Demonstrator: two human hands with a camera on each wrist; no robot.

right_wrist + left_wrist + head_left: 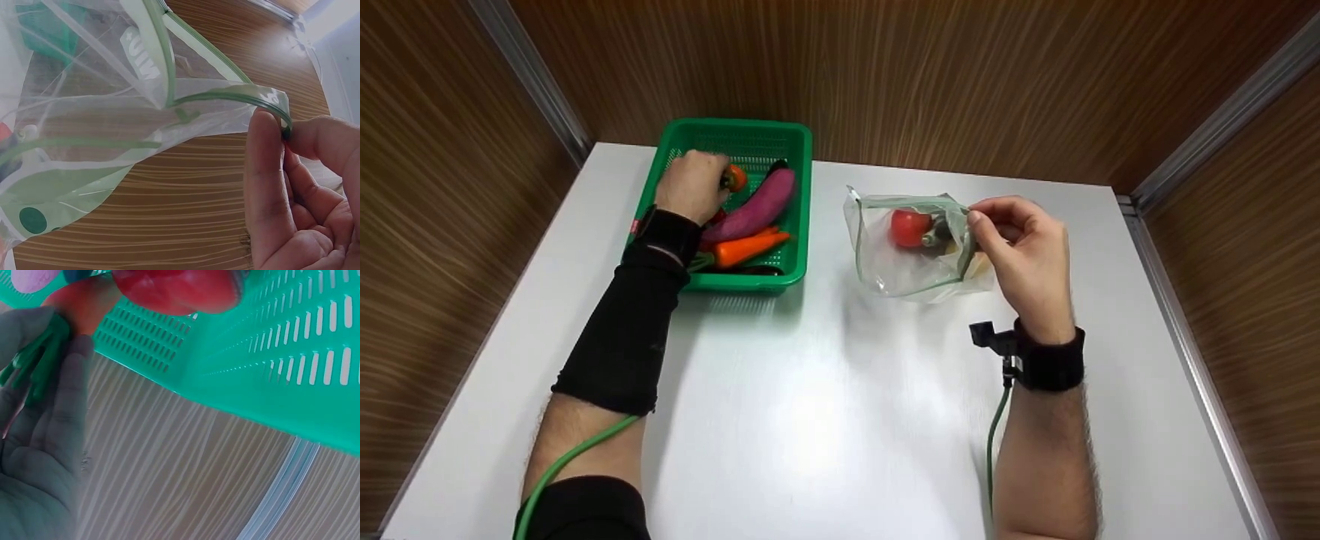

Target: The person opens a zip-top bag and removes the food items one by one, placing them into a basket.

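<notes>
1 green basket [799, 150], 1 clear bag [900, 270], 1 purple eggplant [757, 210], 1 carrot [746, 250], 2 tomatoes: basket [735, 178], bag [910, 227].

White table [825, 420] with glossy sheen, brown wood-grain panel walls [930, 82] on three sides, metal corner strips [1222, 120] at the wall joins, purple eggplant [756, 210] and orange carrot [750, 247] lying side by side

No legible text on bag [112, 140]
</notes>
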